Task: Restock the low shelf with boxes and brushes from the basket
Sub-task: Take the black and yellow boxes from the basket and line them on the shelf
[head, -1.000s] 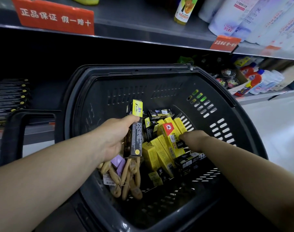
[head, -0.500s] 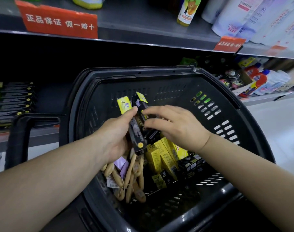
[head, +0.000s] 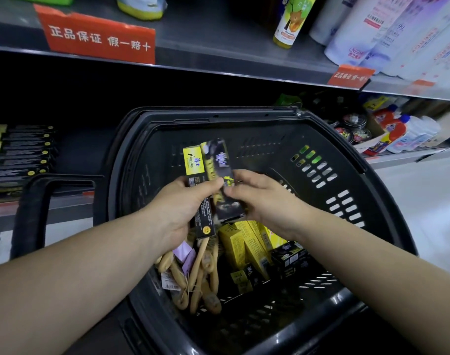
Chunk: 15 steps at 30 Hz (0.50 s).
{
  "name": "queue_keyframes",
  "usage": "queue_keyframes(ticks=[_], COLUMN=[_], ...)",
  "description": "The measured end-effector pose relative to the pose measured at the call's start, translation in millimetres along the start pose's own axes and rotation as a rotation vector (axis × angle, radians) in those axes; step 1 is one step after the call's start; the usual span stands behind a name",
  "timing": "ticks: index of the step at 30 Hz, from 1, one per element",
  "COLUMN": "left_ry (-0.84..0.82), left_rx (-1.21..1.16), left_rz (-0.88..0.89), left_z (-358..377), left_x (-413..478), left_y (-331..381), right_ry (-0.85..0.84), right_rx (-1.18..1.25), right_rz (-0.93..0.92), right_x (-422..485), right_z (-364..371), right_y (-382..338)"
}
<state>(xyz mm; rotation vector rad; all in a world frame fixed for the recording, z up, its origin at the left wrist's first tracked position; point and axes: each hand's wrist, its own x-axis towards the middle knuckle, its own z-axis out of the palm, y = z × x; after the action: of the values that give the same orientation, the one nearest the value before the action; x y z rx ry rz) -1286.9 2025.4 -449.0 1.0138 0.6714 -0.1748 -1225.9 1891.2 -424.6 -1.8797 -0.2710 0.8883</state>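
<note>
Shelf [head: 72, 201] left of basket [head: 244, 118]: part-stocked. Above basket, left hand [head: 177, 208] grips boxes [head: 194, 165]; right hand [head: 267, 201] pinches one more box [head: 230, 208]. Brushes [head: 200, 272], yellow boxes [head: 244, 244] inside basket, not yet shelved.

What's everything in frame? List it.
basket: one, dark grey, centre, before the shelves
held boxes: at least two, black and yellow, above basket, between both hands
yellow boxes: several, inside basket
black boxes: a few, inside basket, beside the yellow ones
brushes: several, tan wood, tagged, basket's left side
shelf boxes: a stack, black, low shelf, left
signs: two, red, upper shelf edge
bottles: several, white, upper shelf, right
left hand: grips held boxes
right hand: pinches held boxes
</note>
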Motion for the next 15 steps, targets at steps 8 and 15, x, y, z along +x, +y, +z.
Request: queue_keyframes(ticks=[8,15], left_ry=[0.009,0.011], left_rx=[-0.007,0.144], left_rz=[-0.036,-0.078], left_z=[-1.5,-0.3], left_x=[-2.7,-1.3], left_y=[3.6,0.6], right_ry=[-0.319,-0.375], right_rx=[-0.342,-0.458], right_rz=[-0.130,0.070], right_x=[-5.8,5.5], right_z=[-16.0,-68.8], right_y=[-6.7,11.0])
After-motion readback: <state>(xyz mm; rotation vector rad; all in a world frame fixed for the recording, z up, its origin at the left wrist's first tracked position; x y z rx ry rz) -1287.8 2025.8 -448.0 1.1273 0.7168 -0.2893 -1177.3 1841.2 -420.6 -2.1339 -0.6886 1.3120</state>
